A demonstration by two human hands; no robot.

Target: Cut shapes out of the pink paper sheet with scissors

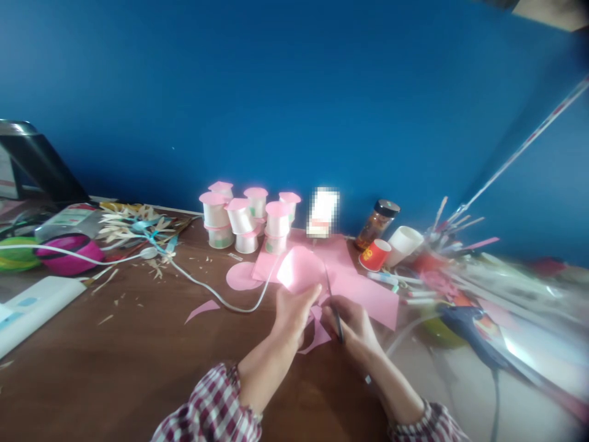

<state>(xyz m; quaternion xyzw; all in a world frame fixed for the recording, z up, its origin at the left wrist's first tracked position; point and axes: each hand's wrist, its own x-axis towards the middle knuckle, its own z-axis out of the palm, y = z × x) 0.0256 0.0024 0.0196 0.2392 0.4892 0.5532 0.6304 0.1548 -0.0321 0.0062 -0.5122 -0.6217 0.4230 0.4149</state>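
The left hand [291,310] pinches a rounded piece of pink paper [301,269] by its lower edge, fingers closed on it, and holds it up above the brown table [115,350]. The right hand [352,322] is closed around a pair of scissors [335,304], whose thin dark blades point up and reach the right edge of the paper. Both wrists come out of checked sleeves in dark red and white.

Just behind the hands a larger pink sheet [363,291] lies flat on the table, with a cut pink circle [242,276] to its left and a curved pink scrap [201,310] nearer the person. A white cable [207,288] loops across the table between them.

Against the blue wall [294,92] stands a cluster of small white cups with pink lids [246,215]. To the right stand a red paper cup [375,255] with yellow print too small to read, a white cup [405,242] lying on its side, and a jar with a dark lid [378,222]. A small upright card beside the cups is blurred out. Pens and sticks clutter the right side, out of focus.
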